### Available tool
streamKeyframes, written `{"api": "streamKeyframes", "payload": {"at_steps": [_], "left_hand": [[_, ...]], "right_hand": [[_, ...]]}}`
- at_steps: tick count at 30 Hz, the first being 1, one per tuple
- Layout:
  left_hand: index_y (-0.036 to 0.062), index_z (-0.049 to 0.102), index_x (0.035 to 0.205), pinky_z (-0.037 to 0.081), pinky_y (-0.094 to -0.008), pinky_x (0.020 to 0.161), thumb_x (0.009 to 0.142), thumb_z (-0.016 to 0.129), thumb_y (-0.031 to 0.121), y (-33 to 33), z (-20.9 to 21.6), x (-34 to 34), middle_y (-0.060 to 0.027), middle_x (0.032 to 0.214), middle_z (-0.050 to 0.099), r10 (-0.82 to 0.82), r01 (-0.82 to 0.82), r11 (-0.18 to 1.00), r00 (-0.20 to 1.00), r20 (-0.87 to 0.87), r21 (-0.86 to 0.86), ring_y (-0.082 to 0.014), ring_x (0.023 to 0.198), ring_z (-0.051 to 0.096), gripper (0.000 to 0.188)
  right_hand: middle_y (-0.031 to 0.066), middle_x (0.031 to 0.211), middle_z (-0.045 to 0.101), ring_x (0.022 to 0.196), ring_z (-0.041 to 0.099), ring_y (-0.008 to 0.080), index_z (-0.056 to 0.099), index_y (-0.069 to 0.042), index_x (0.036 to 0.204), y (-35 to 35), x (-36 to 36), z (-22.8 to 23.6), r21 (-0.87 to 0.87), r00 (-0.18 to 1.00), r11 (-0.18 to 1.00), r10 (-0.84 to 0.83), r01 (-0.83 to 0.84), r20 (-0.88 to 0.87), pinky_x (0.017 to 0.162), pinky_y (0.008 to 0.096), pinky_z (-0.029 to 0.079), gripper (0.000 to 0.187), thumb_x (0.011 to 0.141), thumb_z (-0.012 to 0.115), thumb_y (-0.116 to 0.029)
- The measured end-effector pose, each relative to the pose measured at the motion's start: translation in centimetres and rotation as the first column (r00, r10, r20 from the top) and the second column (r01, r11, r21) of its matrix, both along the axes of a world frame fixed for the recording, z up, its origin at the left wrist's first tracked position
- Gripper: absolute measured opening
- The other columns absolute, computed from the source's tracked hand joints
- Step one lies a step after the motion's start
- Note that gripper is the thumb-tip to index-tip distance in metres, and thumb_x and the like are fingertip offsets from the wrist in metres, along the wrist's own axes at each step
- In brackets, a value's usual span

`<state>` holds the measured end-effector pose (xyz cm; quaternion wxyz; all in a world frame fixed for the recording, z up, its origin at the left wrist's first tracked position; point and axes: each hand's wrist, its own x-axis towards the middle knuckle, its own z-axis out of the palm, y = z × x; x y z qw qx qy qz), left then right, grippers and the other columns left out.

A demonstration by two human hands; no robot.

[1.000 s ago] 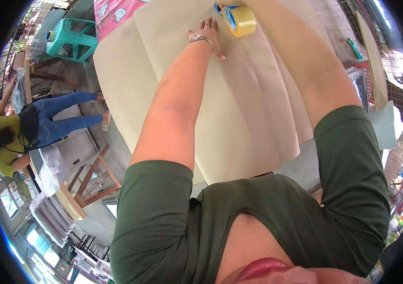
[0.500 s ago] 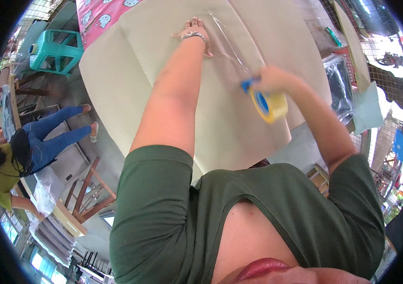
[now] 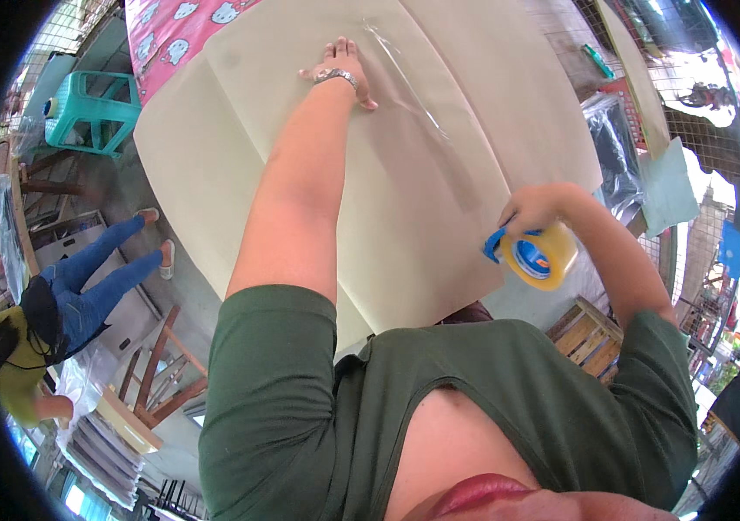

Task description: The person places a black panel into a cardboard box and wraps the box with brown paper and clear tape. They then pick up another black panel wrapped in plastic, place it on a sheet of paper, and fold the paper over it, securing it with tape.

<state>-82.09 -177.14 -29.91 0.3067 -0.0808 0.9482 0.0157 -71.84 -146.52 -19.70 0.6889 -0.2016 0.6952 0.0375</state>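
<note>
My left hand [image 3: 340,71] presses flat at twelve o'clock on cream cardboard [image 3: 240,165]; right hand [image 3: 533,211] grips the tape dispenser [image 3: 537,256] at four o'clock, so I judge the clear tape [image 3: 413,95] needs steady tension.

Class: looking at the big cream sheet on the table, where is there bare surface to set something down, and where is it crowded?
Bare: the cream sheet left of the outstretched left hand, and its far right part beyond the clear tape strip. Crowded: the near right edge, where the right hand holds the tape roll.

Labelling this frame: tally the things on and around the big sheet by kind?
Cream paper sheet: 1
Tape roll: 1
Clear tape strip: 1
Teal plastic stool: 1
Wooden crate: 1
Total: 5
</note>
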Motion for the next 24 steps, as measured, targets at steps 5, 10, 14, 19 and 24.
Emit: {"api": "streamKeyframes", "payload": {"at_steps": [5, 10, 14, 19, 24], "left_hand": [[0.0228, -0.005, 0.147, 0.016, -0.0688, 0.105, 0.059, 0.078, 0.058, -2.3, -0.2, 1.3, 0.0077, 0.154, -0.007, 0.034, -0.033, 0.999, 0.999, -0.021, 0.041, -0.0173, 0.142, -0.001, 0.126], [0.0259, -0.005, 0.148, 0.004, -0.0776, 0.098, 0.053, 0.079, 0.058, -3.6, -1.1, 2.8, 0.0074, 0.155, -0.007, 0.029, -0.007, 0.988, 0.989, -0.143, 0.151, -0.0200, 0.143, -0.004, 0.130], [0.0232, -0.006, 0.148, 0.002, -0.0760, 0.099, 0.050, 0.079, 0.058, -2.5, -1.4, 2.1, 0.0067, 0.155, -0.006, -0.015, 0.037, 0.989, 0.988, -0.154, 0.141, -0.0211, 0.143, -0.005, 0.134], [0.0182, -0.006, 0.148, -0.002, -0.0738, 0.100, 0.050, 0.080, 0.057, -2.9, -1.9, 2.2, 0.0026, 0.155, -0.004, 0.009, 0.020, 0.990, 0.979, -0.202, 0.142, -0.0208, 0.143, -0.006, 0.136], [0.0173, 0.001, 0.149, -0.005, -0.0722, 0.100, 0.055, 0.074, 0.063, -3.6, -3.4, 2.9, 0.0008, 0.156, -0.001, 0.008, 0.012, 0.997, 0.971, -0.240, 0.083, -0.0187, 0.143, -0.005, 0.127]], "right_hand": [[0.0149, 0.112, 0.058, 0.101, 0.059, 0.0290, 0.058, -0.016, 0.122, -1.9, 1.1, 0.4, -0.833, 0.553, 0.551, -0.711, 0.052, -0.435, 0.088, 0.0374, 0.046, 0.054, 0.070, 0.069, -0.018], [0.0134, 0.111, 0.057, 0.097, 0.060, 0.0303, 0.063, -0.015, 0.112, -11.9, -7.0, -7.9, -0.878, 0.191, 0.398, -0.871, -0.265, -0.453, 0.081, 0.0373, 0.051, 0.047, 0.066, 0.073, -0.020], [0.0198, 0.107, 0.056, 0.095, 0.056, 0.0399, 0.058, -0.004, 0.110, -17.9, -18.2, -9.9, -0.832, 0.219, 0.120, -0.936, -0.541, -0.277, 0.084, 0.0430, 0.048, 0.044, 0.071, 0.068, -0.021], [0.0202, 0.116, 0.051, 0.103, 0.054, 0.0383, 0.057, -0.002, 0.111, -22.1, -21.0, -7.4, -0.945, 0.210, 0.159, -0.952, -0.285, -0.223, 0.090, 0.0402, 0.047, 0.046, 0.068, 0.069, -0.014], [0.0141, 0.115, 0.055, 0.106, 0.054, 0.0310, 0.060, -0.016, 0.116, -12.1, -9.1, -10.0, -0.881, 0.301, 0.058, -0.927, -0.470, -0.222, 0.085, 0.0363, 0.049, 0.053, 0.065, 0.074, -0.011]]}}
